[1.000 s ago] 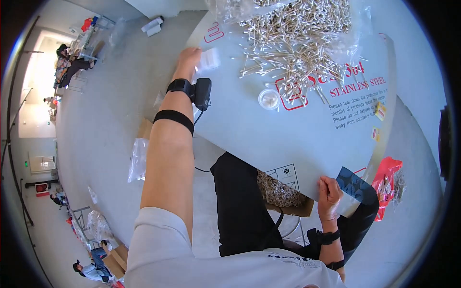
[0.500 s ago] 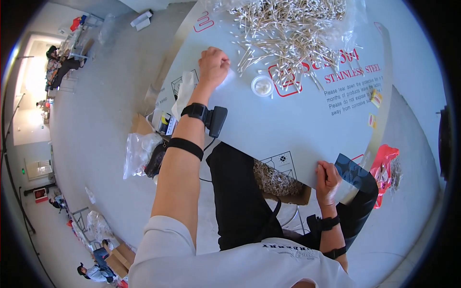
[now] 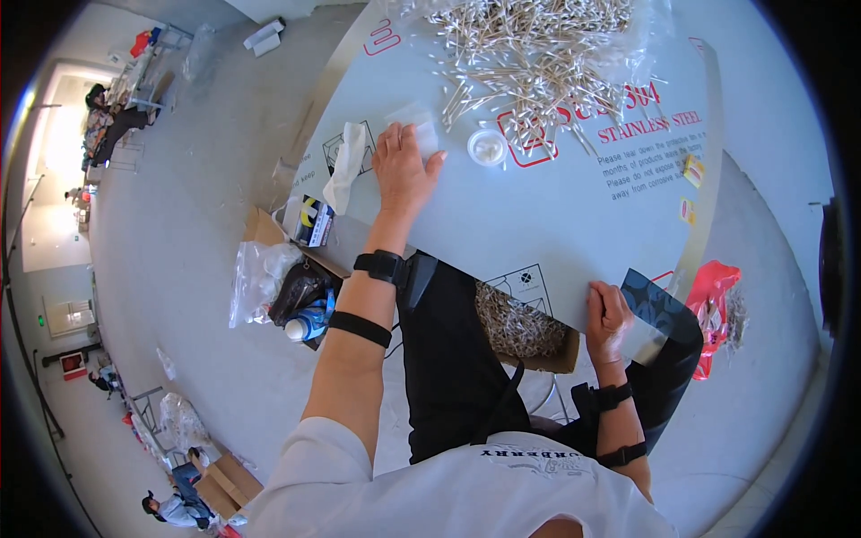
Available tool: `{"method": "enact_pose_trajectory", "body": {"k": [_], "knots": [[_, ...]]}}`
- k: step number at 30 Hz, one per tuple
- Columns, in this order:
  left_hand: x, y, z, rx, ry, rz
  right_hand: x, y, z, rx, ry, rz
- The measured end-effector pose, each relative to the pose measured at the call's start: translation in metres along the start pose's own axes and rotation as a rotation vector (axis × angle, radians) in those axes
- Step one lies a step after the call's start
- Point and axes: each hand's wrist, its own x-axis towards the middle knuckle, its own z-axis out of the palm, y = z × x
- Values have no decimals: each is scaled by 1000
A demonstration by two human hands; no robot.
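I see left hand [image 3: 405, 166] loosely open on clear bag [image 3: 420, 122], left of tub [image 3: 487, 148] | right hand [image 3: 609, 316] curled, farther, hold: can't tell

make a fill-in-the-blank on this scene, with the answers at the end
The left hand is on clear plastic, palm ____.
The small round tub lies farther from the ____ hand.
Cotton swabs heaped on the table have tips coloured ____.
The bag right of the table is coloured ____.
Missing words: down; right; white; red.
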Motion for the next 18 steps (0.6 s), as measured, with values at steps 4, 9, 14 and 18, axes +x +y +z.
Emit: {"method": "enact_pose_trajectory", "body": {"k": [4,9,14,18], "knots": [[-3,-10,-2,-80,42,29,0,0,2,-17,21,-50],[-4,-20,-16,-322,-31,180,-1,3,2,-43,14,-50],[-8,-9,-24,-223,-13,126,-2,6,2,-51,23,-49],[-6,-5,-16,28,82,165,-1,2,2,-54,36,-72]]}}
